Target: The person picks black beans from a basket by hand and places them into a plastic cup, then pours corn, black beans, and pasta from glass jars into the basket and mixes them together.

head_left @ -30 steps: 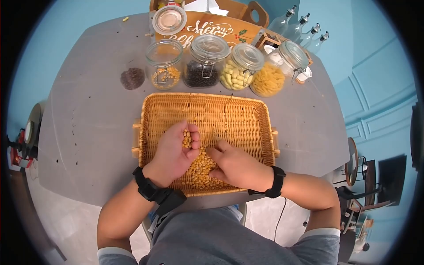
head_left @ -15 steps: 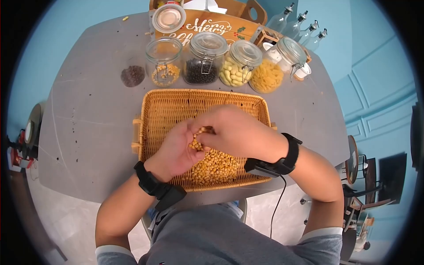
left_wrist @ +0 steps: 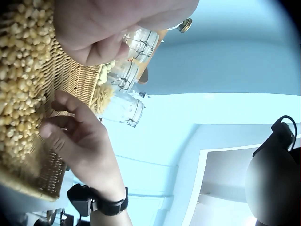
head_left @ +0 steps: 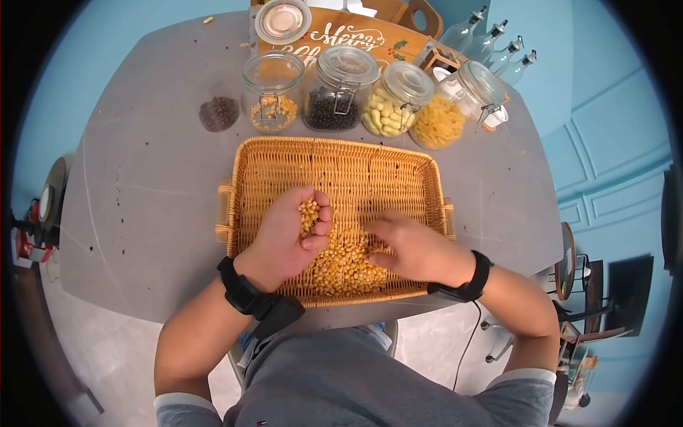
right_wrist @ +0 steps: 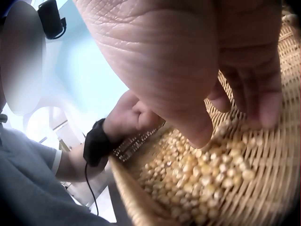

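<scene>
My left hand [head_left: 281, 238] is cupped, fingers curled round a small heap of yellow corn kernels [head_left: 308, 213], above the left half of a wicker basket [head_left: 267, 167]. More loose kernels [head_left: 348, 270] lie spread over the basket's near middle. Just over their right edge hovers my right hand [head_left: 420, 250], fingers loosely bent and apart. In the right wrist view, the right fingertips [right_wrist: 269, 110] are close over the weave beside the kernels, with nothing between thumb and fingers. The left wrist view also shows this right hand [left_wrist: 87, 146] with a gap between thumb and fingers.
Behind the basket stand glass jars: dark brown beans [head_left: 219, 114], some corn [head_left: 274, 114], black beans [head_left: 331, 110], peanuts [head_left: 386, 114] and pasta [head_left: 436, 122]. An open jar lid [head_left: 283, 20] is raised behind the corn jar. Several glass bottles [head_left: 484, 48] stand at the back right.
My right hand came from the kernels to the left palm half a second ago, then moved back right and down over the kernels. The left hand stays cupped round its corn.
</scene>
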{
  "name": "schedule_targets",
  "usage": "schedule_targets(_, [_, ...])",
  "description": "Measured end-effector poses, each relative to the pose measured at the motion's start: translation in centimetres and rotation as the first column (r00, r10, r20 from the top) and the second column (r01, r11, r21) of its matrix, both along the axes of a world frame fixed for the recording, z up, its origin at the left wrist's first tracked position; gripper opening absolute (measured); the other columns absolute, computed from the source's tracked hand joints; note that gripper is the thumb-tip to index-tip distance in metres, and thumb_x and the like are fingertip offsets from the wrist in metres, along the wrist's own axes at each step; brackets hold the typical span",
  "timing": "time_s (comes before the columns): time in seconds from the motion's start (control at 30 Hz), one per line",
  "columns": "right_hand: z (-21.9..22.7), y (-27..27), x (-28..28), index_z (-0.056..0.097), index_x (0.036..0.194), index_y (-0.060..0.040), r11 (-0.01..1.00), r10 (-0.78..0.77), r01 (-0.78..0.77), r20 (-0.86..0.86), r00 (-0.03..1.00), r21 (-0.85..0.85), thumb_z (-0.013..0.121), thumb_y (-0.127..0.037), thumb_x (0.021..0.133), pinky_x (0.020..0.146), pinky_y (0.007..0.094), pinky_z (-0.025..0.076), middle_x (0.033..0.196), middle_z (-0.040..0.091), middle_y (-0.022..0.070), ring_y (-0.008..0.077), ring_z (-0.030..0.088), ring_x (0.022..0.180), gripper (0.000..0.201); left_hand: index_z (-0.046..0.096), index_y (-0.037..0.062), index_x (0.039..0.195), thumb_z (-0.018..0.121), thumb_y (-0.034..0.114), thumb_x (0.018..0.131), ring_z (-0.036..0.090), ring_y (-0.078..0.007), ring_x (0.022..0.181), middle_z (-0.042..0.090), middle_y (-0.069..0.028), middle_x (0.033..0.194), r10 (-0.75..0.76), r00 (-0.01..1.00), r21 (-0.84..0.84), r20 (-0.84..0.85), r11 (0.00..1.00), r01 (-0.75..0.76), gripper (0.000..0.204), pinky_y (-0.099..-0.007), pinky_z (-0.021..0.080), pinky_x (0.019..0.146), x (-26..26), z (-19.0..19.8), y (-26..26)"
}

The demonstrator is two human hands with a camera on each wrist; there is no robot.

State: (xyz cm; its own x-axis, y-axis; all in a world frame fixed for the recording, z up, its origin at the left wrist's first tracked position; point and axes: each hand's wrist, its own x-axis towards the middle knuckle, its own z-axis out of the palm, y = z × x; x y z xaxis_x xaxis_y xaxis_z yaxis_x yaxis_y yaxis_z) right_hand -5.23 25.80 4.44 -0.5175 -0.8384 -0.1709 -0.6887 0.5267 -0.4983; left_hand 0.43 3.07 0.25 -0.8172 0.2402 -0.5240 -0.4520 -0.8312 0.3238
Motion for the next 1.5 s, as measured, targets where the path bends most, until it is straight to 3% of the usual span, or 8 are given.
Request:
schedule_targets(0.17, [-0.3, -1.0, 2.7, 0.055, 0.126, 0.0014, 0.999, 0.017, -0.019, 0.078, 0.997, 0.03, 0.075, -0.016, 0.08, 0.084, 0.0423, 0.05, 0.108, 0.054, 0.0207, 0.0387, 0.06, 0.097, 0.053, 0.052, 0.0091, 0.09, 0.047, 0.028, 0.099, 0.047, -0.0106, 0.06, 0.051, -0.0028, 0.078, -0.002, 1.0, -0.026, 0.008, 1.0, 0.002, 0.021, -0.0193, 0.033, 0.04, 0.0, 0.1, 0.2])
schedule_targets(0.43, [-0.8, -3.5, -0.4, 0.065, 0.092, -0.001, 0.987, 0.101, -0.098, 0.019, 0.995, -0.129, 0.067, -0.002, 0.079, 0.074, 0.042, 0.052, 0.086, 0.064, 0.0187, 0.0372, 0.064, 0.083, 0.013, 0.053, 0.0091, 0.091, 0.048, 0.03, 0.1, 0.049, -0.0107, 0.065, 0.053, -0.003, 0.081, 0.004, 1.0, -0.059, 0.011, 0.998, -0.004, 0.023, -0.0194, 0.034, 0.043, 0.2, -0.5, 0.1])
schedule_targets(0.57, [4.9, -5.8, -1.6, 0.069, 0.095, -0.0024, 0.986, 0.012, 0.026, 0.224, 0.975, -0.166, 0.067, -0.004, 0.08, 0.072, 0.0364, 0.053, 0.085, 0.068, 0.0157, 0.0305, 0.067, 0.078, 0.016, 0.054, 0.0084, 0.094, 0.045, 0.025, 0.1, 0.049, -0.0121, 0.065, 0.054, -0.0025, 0.081, -0.019, 1.0, -0.096, -0.014, 0.995, 0.018, 0.02, -0.0208, 0.037, 0.048, 0.1, 0.0, 0.5])
schedule_targets(0.8, [4.7, -8.2, -1.2, 0.07, 0.105, -0.0024, 0.962, 0.08, -0.038, 0.146, 0.986, -0.27, 0.066, -0.016, 0.086, 0.068, 0.0325, 0.052, 0.085, 0.069, 0.0157, 0.0257, 0.067, 0.073, 0.023, 0.055, 0.0115, 0.093, 0.044, 0.026, 0.1, 0.051, -0.0116, 0.069, 0.055, 0.0017, 0.084, 0.047, 0.995, -0.01, -0.088, 0.999, -0.048, 0.02, -0.0215, 0.04, 0.054, -0.4, 0.7, 1.3])
schedule_targets(1.0, [4.7, -4.3, -1.2, 0.069, 0.1, -0.0002, 0.845, -0.337, 0.497, 0.524, 0.782, -0.198, 0.062, -0.005, 0.091, 0.069, 0.0309, 0.053, 0.085, 0.07, 0.0097, 0.0169, 0.066, 0.074, 0.012, 0.054, 0.0089, 0.094, 0.044, 0.025, 0.102, 0.049, -0.0114, 0.068, 0.054, -0.0014, 0.081, 0.031, 0.995, 0.073, -0.097, 0.997, -0.023, 0.021, -0.0211, 0.038, 0.05, 0.1, 1.8, -0.1])
schedule_targets(1.07, [0.4, -1.7, -2.3, 0.07, 0.095, -0.001, 0.947, -0.179, 0.191, 0.07, 0.981, -0.26, 0.066, -0.007, 0.084, 0.074, 0.0382, 0.054, 0.089, 0.068, 0.0167, 0.0335, 0.068, 0.083, 0.012, 0.052, 0.0094, 0.093, 0.049, 0.028, 0.1, 0.049, -0.0116, 0.068, 0.052, -0.0024, 0.081, 0.059, 0.989, 0.03, -0.135, 0.998, -0.056, 0.02, -0.0197, 0.037, 0.046, 0.1, 2.7, 0.1])
schedule_targets(1.17, [-1.9, -0.4, -2.8, 0.069, 0.092, -0.0014, 0.975, -0.029, 0.0, -0.131, 0.991, -0.22, 0.067, -0.005, 0.081, 0.073, 0.0417, 0.053, 0.088, 0.066, 0.0159, 0.0352, 0.066, 0.083, 0.011, 0.053, 0.0097, 0.094, 0.049, 0.028, 0.1, 0.049, -0.0117, 0.068, 0.052, -0.0022, 0.081, 0.054, 0.982, 0.013, -0.182, 0.999, -0.052, 0.02, -0.0201, 0.036, 0.046, 0.0, 2.9, 0.3])
schedule_targets(1.5, [-3.0, -1.1, -1.7, 0.063, 0.081, 0.0, 0.998, 0.025, -0.035, -0.179, 0.983, -0.054, 0.061, -0.004, 0.079, 0.073, 0.0456, 0.053, 0.086, 0.062, 0.0185, 0.0385, 0.063, 0.081, 0.005, 0.051, 0.0096, 0.093, 0.049, 0.028, 0.099, 0.047, -0.0124, 0.065, 0.051, -0.0027, 0.08, 0.137, 0.979, 0.046, -0.154, 0.99, -0.131, 0.02, -0.0208, 0.035, 0.045, -0.9, 2.5, 1.0])
